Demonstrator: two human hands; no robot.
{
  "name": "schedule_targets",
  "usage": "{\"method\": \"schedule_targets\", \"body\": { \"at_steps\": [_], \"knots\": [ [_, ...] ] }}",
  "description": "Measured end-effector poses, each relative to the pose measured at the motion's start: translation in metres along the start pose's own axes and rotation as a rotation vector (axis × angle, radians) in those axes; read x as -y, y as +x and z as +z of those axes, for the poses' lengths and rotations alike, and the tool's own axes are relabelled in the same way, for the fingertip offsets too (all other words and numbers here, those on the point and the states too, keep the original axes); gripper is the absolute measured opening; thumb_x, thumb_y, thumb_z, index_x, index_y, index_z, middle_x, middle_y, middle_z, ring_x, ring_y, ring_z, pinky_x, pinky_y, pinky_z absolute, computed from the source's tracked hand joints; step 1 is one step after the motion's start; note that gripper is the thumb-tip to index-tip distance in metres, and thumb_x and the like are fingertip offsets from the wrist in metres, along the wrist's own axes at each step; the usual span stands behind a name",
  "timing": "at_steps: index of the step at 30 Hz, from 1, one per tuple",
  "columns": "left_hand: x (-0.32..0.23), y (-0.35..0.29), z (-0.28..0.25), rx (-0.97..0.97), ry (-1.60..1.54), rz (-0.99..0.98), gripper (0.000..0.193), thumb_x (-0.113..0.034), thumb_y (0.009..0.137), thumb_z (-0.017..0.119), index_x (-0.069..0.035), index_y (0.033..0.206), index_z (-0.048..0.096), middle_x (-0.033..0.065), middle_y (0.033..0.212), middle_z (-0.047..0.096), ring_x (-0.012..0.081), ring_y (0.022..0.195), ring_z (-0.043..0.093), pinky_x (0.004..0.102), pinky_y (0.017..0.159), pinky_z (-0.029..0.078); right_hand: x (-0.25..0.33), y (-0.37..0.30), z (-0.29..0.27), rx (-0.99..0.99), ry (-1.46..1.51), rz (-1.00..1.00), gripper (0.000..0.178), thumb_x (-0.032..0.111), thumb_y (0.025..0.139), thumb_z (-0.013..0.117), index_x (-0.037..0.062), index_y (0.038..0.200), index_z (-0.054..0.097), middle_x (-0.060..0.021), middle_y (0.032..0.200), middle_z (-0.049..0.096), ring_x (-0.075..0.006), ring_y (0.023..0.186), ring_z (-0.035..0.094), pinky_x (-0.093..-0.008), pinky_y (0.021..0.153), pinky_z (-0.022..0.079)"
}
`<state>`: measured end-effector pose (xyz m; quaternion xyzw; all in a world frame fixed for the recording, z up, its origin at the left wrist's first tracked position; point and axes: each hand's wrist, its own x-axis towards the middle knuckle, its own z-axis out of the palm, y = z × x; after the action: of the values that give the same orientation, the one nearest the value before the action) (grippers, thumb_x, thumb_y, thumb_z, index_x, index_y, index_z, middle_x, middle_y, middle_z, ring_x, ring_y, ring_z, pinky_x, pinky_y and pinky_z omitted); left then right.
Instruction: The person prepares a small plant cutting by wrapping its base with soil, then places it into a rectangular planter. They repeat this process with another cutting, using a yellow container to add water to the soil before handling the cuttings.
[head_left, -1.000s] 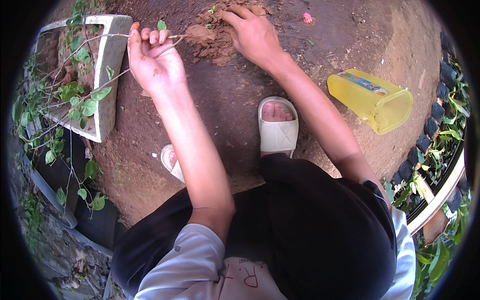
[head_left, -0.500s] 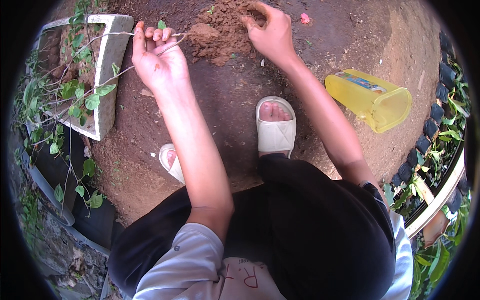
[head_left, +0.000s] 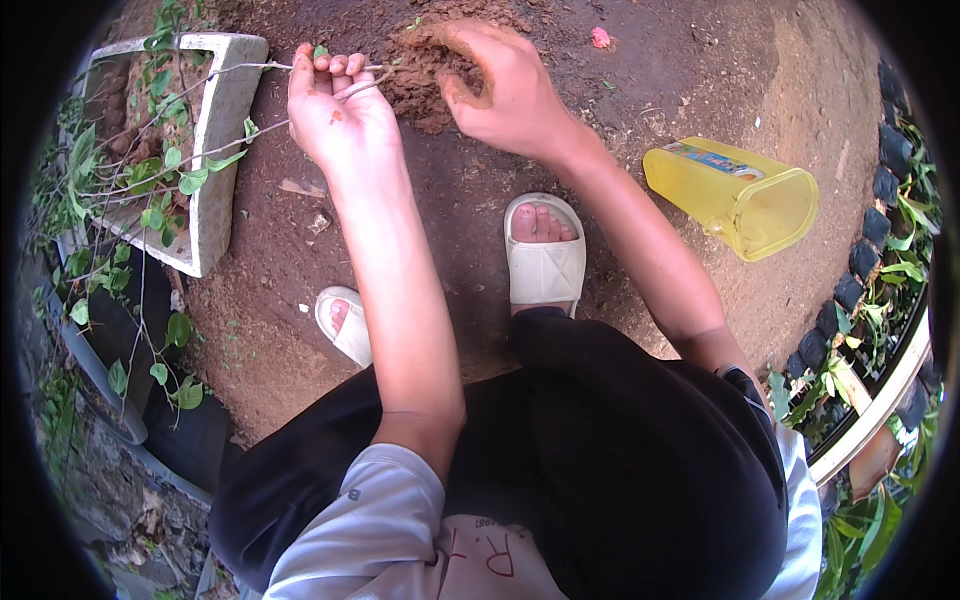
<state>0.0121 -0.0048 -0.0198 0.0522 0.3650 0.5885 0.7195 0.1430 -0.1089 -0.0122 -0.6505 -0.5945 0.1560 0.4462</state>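
My left hand (head_left: 345, 115) is closed around thin woody stems of a leafy branch (head_left: 193, 180), palm turned up. The cut-looking stem ends pass the fingers and reach the mound of wet reddish-brown soil (head_left: 425, 112). My right hand (head_left: 510, 95), smeared with mud, curves over the mound close to those ends. Its thumb and fingers are apart in a C shape, with soil visible at the gap. Whether the hidden fingertips grip any soil is not visible.
At the left stands a white rectangular planter (head_left: 215, 160) with soil inside. A yellow translucent plastic container (head_left: 735, 195) lies on its side at the right. Black pots (head_left: 865, 260) and plants line the right edge. A pink flower (head_left: 600, 38) lies beyond my right hand.
My right hand has moved left over the soil mound, nearer the stem ends. The left hand, still holding the branch, has shifted slightly right.
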Motion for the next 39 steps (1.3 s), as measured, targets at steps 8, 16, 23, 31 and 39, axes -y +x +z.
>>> {"method": "schedule_targets", "body": {
  "at_steps": [8, 16, 23, 31, 39],
  "knots": [
    [0.003, -0.007, 0.004, -0.037, -0.072, -0.037, 0.007, -0.006, 0.101, 0.048, -0.001, 0.103, 0.051, 0.0065, 0.078, 0.046, 0.0175, 0.068, 0.044, 0.0336, 0.065, 0.040, 0.003, -0.007, 0.014, 0.040, -0.205, -0.120, 0.046, 0.008, 0.075, 0.074, 0.0032, 0.118, 0.058, -0.0159, 0.118, 0.059, -0.0354, 0.099, 0.065, -0.0436, 0.080, 0.057],
    [0.008, -0.016, 0.007, -0.017, -0.077, -0.073, 0.012, -0.009, 0.101, 0.049, -0.001, 0.110, 0.050, 0.0034, 0.077, 0.047, 0.0144, 0.069, 0.046, 0.0305, 0.063, 0.042, -0.004, -0.005, 0.022, -0.087, -0.285, -0.131, 0.039, 0.004, 0.074, 0.070, 0.0026, 0.111, 0.060, -0.0154, 0.110, 0.061, -0.0345, 0.090, 0.066, -0.0424, 0.073, 0.058],
    [0.019, -0.024, 0.012, -0.078, -0.050, -0.048, 0.011, -0.009, 0.101, 0.051, 0.000, 0.108, 0.053, 0.0032, 0.078, 0.049, 0.0138, 0.069, 0.047, 0.0299, 0.063, 0.043, -0.015, -0.012, 0.032, -0.120, -0.362, -0.143, 0.024, 0.000, 0.074, 0.063, -0.0010, 0.098, 0.061, -0.0162, 0.090, 0.060, -0.0349, 0.081, 0.064, -0.0437, 0.068, 0.056],
    [0.026, -0.024, 0.014, -0.120, -0.038, 0.013, 0.013, -0.008, 0.100, 0.053, 0.002, 0.107, 0.055, 0.0039, 0.079, 0.050, 0.0142, 0.069, 0.048, 0.0299, 0.061, 0.044, -0.017, -0.013, 0.031, -0.021, -0.389, -0.037, 0.030, 0.001, 0.074, 0.065, -0.0018, 0.103, 0.057, -0.0188, 0.095, 0.060, -0.0371, 0.084, 0.065, -0.0442, 0.066, 0.057],
    [0.011, -0.020, 0.016, 0.041, 0.078, 0.030, 0.015, -0.006, 0.099, 0.052, 0.003, 0.111, 0.053, 0.0062, 0.082, 0.049, 0.0156, 0.072, 0.046, 0.0326, 0.066, 0.042, -0.008, -0.006, 0.014, 0.073, 0.322, 0.303, 0.062, 0.011, 0.080, 0.079, 0.0003, 0.132, 0.047, -0.0160, 0.124, 0.059, -0.0272, 0.112, 0.063, -0.0423, 0.092, 0.056]
  ]
}}
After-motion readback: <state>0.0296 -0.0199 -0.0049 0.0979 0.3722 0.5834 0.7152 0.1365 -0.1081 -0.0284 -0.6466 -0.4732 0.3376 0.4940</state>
